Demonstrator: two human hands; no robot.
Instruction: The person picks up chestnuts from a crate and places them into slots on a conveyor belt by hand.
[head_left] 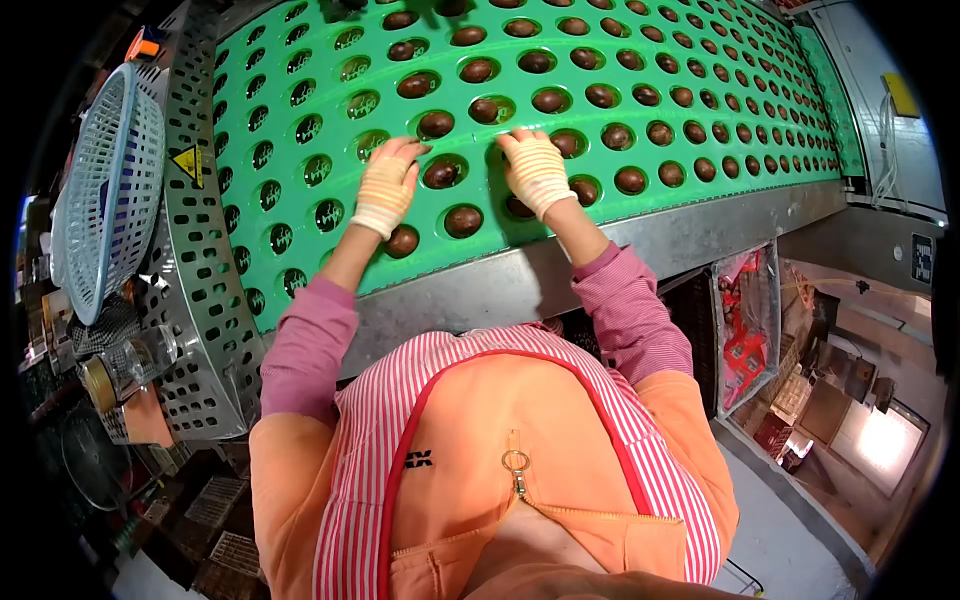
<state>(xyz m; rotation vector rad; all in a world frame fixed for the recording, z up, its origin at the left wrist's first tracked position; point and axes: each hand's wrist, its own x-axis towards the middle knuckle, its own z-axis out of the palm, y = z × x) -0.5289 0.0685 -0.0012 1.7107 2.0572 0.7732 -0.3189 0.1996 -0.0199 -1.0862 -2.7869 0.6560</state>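
A green belt [470,138] with rows of cup-shaped holes lies before me, many cups holding a shiny dark brown, egg-shaped thing [463,221]. My left hand [387,187], in a cream and yellow striped glove, hovers over the belt with its fingers loosely stretched, beside a brown egg-shaped thing [436,124]. Below its wrist lies another egg-shaped thing [402,241] near the belt's front edge. My right hand [537,170], in a matching glove, is above the belt with its fingers forward, near a filled cup [568,143]. Neither hand visibly holds anything.
A metal rail [660,222] runs along the belt's front. On the left stand a perforated metal guard [205,300] with a yellow warning sign [187,165], a pale blue plastic basket [112,195] and a clear jar [130,370]. Cups at the belt's left end hold no brown pieces.
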